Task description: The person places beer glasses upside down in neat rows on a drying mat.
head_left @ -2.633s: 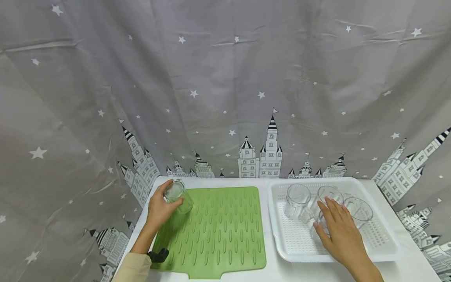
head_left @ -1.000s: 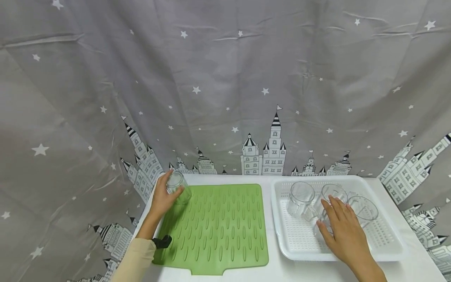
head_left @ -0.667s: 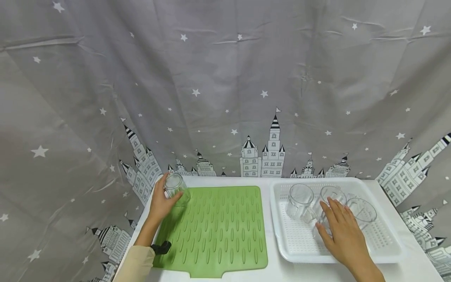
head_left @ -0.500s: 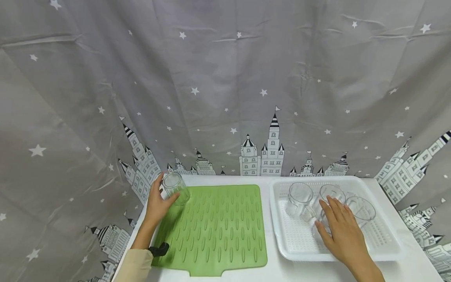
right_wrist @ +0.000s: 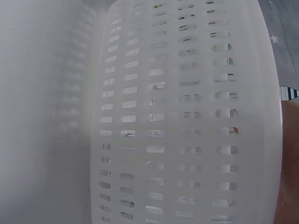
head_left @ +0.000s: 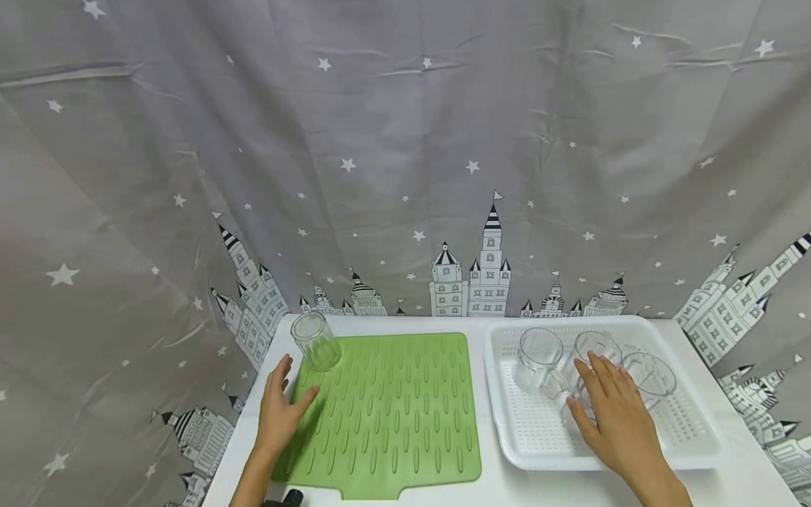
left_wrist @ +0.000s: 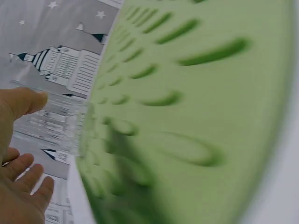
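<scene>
Clear glass [head_left: 319, 345], long axis upright, on far-left corner of green mat [head_left: 393, 422]; ahead and slightly right of left hand [head_left: 279, 412], nearer, empty, with fingers apart. Right hand [head_left: 611, 415] over white basket [head_left: 538, 433]; grip unclear.

Light falls soft and even across the head view, with pale highlights along the creases of the grey curtain [head_left: 380, 141]. In the left wrist view, the green mat [left_wrist: 215, 102] carries a dark streak of shadow and blurs at its near edge. The right wrist view is dimmer and hazy, flattening the white basket [right_wrist: 257, 149].
</scene>
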